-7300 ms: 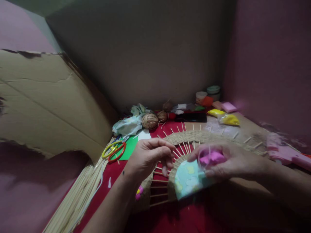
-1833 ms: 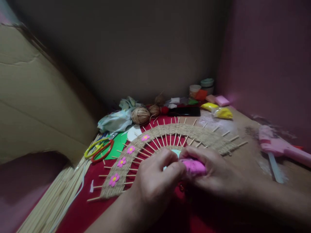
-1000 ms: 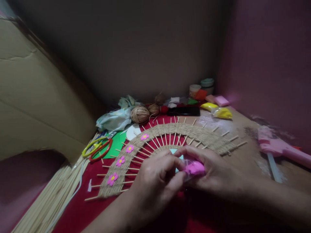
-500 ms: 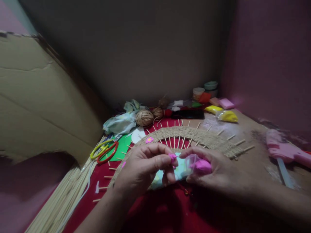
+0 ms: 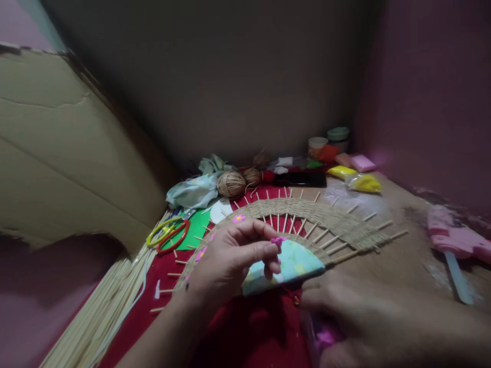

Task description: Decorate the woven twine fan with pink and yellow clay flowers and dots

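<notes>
My left hand [image 5: 245, 255] pinches a small lump of pink clay [image 5: 276, 242] between thumb and fingertips. It hovers over a half-round woven fan [image 5: 291, 205] of twine and thin sticks, with a pale green cloth centre [image 5: 303, 258]. Pink flowers with yellow middles, one of them a clay flower [image 5: 239, 218], sit along the fan's left band. At the lower right, my right hand [image 5: 345, 312], blurred, is closed around a clear packet of pink clay [image 5: 326, 337], partly hidden under the fingers. A small amber bead [image 5: 296, 300] lies near its fingertips.
Scissors [image 5: 172, 237] rest on green sheet [image 5: 197, 230] at left, beside a bundle of sticks [image 5: 103, 306]. Behind the fan are twine balls [image 5: 231, 184], a black phone [image 5: 301, 179] and yellow clay packets [image 5: 364, 183]. A pink glue gun [image 5: 448, 237] lies at right.
My right hand has moved down toward me with the pink clay packet, uncovering the fan's cloth centre and right side. My left hand keeps its pinch on the clay, nearly in place.
</notes>
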{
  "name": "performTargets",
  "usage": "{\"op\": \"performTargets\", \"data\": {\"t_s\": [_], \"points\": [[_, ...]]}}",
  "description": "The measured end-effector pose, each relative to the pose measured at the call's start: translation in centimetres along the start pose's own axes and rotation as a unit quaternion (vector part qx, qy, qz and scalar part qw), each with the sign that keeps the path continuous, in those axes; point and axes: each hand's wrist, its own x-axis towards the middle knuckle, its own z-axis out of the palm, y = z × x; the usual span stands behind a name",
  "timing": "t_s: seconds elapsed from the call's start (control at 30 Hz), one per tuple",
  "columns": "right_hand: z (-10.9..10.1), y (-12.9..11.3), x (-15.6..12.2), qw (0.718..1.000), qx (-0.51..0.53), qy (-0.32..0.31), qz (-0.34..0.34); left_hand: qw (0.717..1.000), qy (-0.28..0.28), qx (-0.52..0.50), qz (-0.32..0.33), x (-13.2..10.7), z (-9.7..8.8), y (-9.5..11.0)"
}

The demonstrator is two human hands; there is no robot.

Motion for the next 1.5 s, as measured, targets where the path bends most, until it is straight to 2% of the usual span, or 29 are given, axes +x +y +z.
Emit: {"op": "performTargets", "data": {"t_s": [0.1, 0.17, 0.23, 0.33, 0.4, 0.43, 0.47, 0.53, 0.6, 0.63, 0.7, 0.8, 1.0, 1.1, 1.27, 1.3, 1.33, 1.37, 1.47, 1.5], "points": [[-0.1, 0.1, -0.1, 0.999, -0.033, -0.032, -0.004, 0.999, -0.009, 0.040, -0.002, 0.0, -0.1, -0.3], [-0.3, 0.2, -0.1, 0.999, -0.042, -0.011, -0.008, 0.998, -0.004, 0.070, 0.000, 0.0, -0.2, -0.4], [-0.5, 0.2, -0.2, 0.998, -0.040, 0.020, -0.041, 0.995, 0.004, 0.100, 0.004, 0.0, -0.2, -0.4], [-0.5, 0.3, 0.0, 0.988, -0.011, 0.132, -0.077, 0.990, 0.010, 0.140, 0.005, -0.1, 0.0, -0.2], [-0.4, 0.3, 0.2, 0.976, 0.037, 0.212, -0.040, 0.981, 0.017, 0.191, 0.015, -0.3, 0.2, -0.1], [-0.3, 0.4, 0.4, 0.970, 0.076, 0.231, -0.012, 0.972, 0.022, 0.232, 0.035, -0.4, 0.3, 0.0], [-0.2, 0.5, 0.5, 0.965, 0.128, 0.230, 0.013, 0.957, 0.022, 0.281, 0.070, -0.6, 0.4, 0.0], [0.0, 0.6, 0.9, 0.948, 0.258, 0.179, 0.049, 0.908, 0.009, 0.381, 0.174, -0.9, 0.7, -0.2], [0.2, 0.9, 1.1, 0.912, 0.380, 0.136, 0.076, 0.847, -0.016, 0.453, 0.278, -1.1, 1.0, -0.4], [0.3, 1.0, 1.3, 0.893, 0.423, 0.125, 0.091, 0.820, -0.024, 0.480, 0.310, -1.2, 1.2, -0.6], [0.4, 1.3, 1.5, 0.871, 0.460, 0.119, 0.123, 0.783, -0.031, 0.526, 0.331, -1.3, 1.4, -0.9], [0.3, 1.5, 1.6, 0.864, 0.464, 0.119, 0.152, 0.763, -0.022, 0.559, 0.324, -1.3, 1.5, -1.2], [-0.1, 1.2, 1.7, 0.830, 0.521, 0.107, 0.166, 0.791, -0.005, 0.519, 0.324, -1.0, 1.7, -1.4], [0.0, 1.3, 1.7, 0.835, 0.514, 0.104, 0.166, 0.787, -0.001, 0.523, 0.327, -1.0, 1.6, -1.7], [0.2, 1.4, 1.7, 0.851, 0.489, 0.107, 0.158, 0.759, 0.000, 0.557, 0.337, -1.3, 1.6, -2.1], [0.3, 1.5, 1.7, 0.851, 0.487, 0.113, 0.162, 0.761, 0.002, 0.554, 0.337, -1.4, 1.7, -2.0], [0.3, 1.5, 1.8, 0.851, 0.485, 0.120, 0.164, 0.776, 0.007, 0.540, 0.325, -1.5, 1.8, -1.8], [0.3, 1.5, 1.8, 0.851, 0.481, 0.132, 0.162, 0.805, 0.014, 0.511, 0.302, -1.6, 1.9, -1.6], [0.0, 1.5, 1.9, 0.857, 0.465, 0.168, 0.147, 0.923, 0.044, 0.340, 0.174, -1.8, 2.0, -0.5], [-0.1, 1.5, 1.9, 0.857, 0.464, 0.171, 0.144, 0.952, 0.054, 0.272, 0.128, -1.8, 1.9, -0.2]]}}
